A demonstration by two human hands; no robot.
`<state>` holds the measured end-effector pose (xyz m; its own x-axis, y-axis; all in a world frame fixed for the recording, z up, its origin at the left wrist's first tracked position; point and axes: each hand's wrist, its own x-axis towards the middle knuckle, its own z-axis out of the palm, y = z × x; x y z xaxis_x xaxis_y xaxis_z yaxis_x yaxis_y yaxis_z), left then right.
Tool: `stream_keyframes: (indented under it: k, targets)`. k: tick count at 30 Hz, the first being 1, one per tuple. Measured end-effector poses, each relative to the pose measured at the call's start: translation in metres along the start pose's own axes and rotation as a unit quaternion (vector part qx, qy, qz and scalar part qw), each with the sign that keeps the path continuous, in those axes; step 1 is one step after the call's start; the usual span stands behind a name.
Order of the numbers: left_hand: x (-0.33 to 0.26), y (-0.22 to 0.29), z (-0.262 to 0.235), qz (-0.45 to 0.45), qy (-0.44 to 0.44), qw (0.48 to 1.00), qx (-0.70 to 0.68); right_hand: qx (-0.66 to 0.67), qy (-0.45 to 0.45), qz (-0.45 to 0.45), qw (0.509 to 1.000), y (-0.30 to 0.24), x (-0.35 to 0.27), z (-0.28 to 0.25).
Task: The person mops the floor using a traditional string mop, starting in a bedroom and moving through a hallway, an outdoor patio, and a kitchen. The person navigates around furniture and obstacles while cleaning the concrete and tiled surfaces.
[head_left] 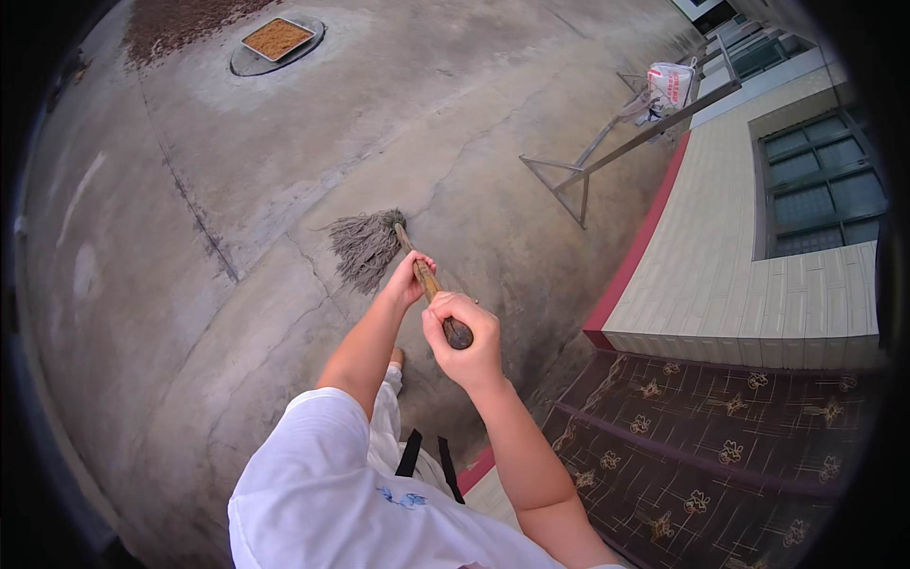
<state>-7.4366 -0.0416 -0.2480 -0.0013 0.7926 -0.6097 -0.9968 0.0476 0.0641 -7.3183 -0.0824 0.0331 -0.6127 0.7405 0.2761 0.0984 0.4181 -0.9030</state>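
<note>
At the near edge, two black straps point(409, 453) hang loose by your shirt point(322, 474); they could snag the handle if you draw it back against your body. To the near right, patterned dark matting point(701, 417) covers the steps; a sideways step onto its edge could trip you, since your attention is likely on the floor ahead.

Your right hand point(479, 332) has its fingers wrapped around the wooden mop handle point(427, 279) close to its rounded butt. With so little wood beyond that grip, a hard pull might let the end slip out of your palm. Just past your right hand, your left hand point(408, 282) grips the shaft too, fingers curled around it. Both hands sit close together, so the head may twist if the strands drag unevenly. Your foot point(396, 358) shows beyond your left arm, near enough that a short backward stroke could bring the strands against it.

The grey string mop head point(368, 248) lies ahead and left of your hands, its strands fanned out over the cracked concrete floor point(313, 171). Strands could catch in those cracks.

Farther right, a metal frame point(578, 178) stands with splayed legs; a wide swing that way could hook one. Far left, a tray of orange-brown food-like bits point(278, 39) sits low on a round cover point(248, 64), where a long sweep could splash or knock it.
</note>
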Motion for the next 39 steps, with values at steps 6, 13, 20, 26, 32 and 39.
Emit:
stream_keyframes:
  k: [6,13,20,26,32,39]
  targets:
    - [0.043,-0.005,0.021,-0.141,-0.044,0.984,-0.097,-0.094,0.009,-0.067,0.993,0.015,0.019,0.013]
    - [-0.020,-0.020,0.040,-0.093,-0.013,0.995,0.044,-0.104,-0.005,-0.137,0.985,-0.020,0.028,-0.028]
    - [-0.109,-0.062,0.054,0.003,0.080,0.996,0.034,-0.023,-0.012,-0.113,0.993,-0.035,0.017,-0.078]
    - [-0.113,-0.122,-0.019,0.047,0.243,0.968,-0.036,0.074,-0.018,0.102,0.992,0.047,-0.014,-0.112]
    - [-0.067,-0.181,-0.119,-0.009,0.407,0.909,-0.083,0.152,-0.040,0.358,0.920,0.155,-0.056,-0.145]
    - [0.004,-0.236,-0.042,-0.091,0.423,0.892,-0.133,0.180,-0.019,0.415,0.892,0.236,-0.039,-0.237]
